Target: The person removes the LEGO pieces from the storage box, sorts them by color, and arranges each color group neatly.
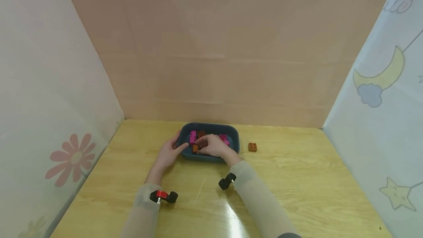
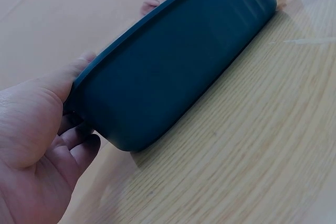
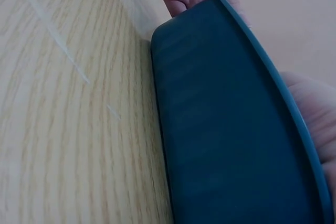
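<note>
A dark blue plastic tub (image 1: 232, 132) stands on the table with several pink and orange toy building bricks in it. My left hand (image 1: 169, 154) holds the tub's left end, thumb over the rim and fingers against the outer wall. My right hand (image 1: 213, 146) reaches over the near rim into the tub, and its fingers and thumb pinch an orange brick (image 1: 195, 148). Beside that brick lies a pink brick (image 1: 192, 137), with a brown-orange brick (image 1: 201, 134) behind. More pink bricks (image 1: 223, 137) sit at the tub's right, partly hidden by the right hand.
A single orange brick (image 1: 252, 147) lies on the wooden table (image 1: 297, 179) to the right of the tub. A tan backdrop (image 1: 218, 65) rises behind the table, and pale printed panels stand at both sides.
</note>
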